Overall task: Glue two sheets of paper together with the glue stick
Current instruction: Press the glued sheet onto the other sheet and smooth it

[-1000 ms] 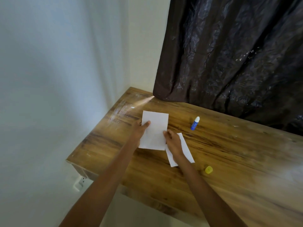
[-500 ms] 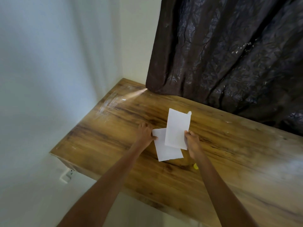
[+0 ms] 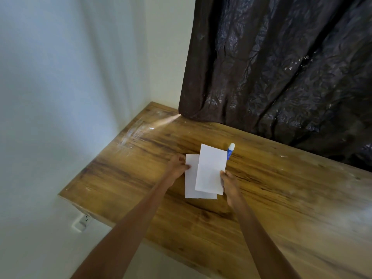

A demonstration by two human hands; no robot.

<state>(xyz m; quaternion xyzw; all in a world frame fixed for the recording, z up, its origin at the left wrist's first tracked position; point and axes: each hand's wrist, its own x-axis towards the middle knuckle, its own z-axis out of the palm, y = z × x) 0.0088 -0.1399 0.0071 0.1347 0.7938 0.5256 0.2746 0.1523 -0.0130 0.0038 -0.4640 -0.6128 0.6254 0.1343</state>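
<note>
I log the right hand [image 3: 231,185] with its grip pinched on the right edge of the upper sheet [image 3: 211,170], which overlaps the right part of the lower sheet [image 3: 191,182] lying flat on the wooden surface [image 3: 281,198]. The left hand [image 3: 178,165] presses its fingertips on the lower sheet's left edge; I cannot tell whether that grip closes on it. The uncapped glue stick [image 3: 230,151] lies just past the upper sheet's far right corner, near the dark curtain [image 3: 281,67].
</note>
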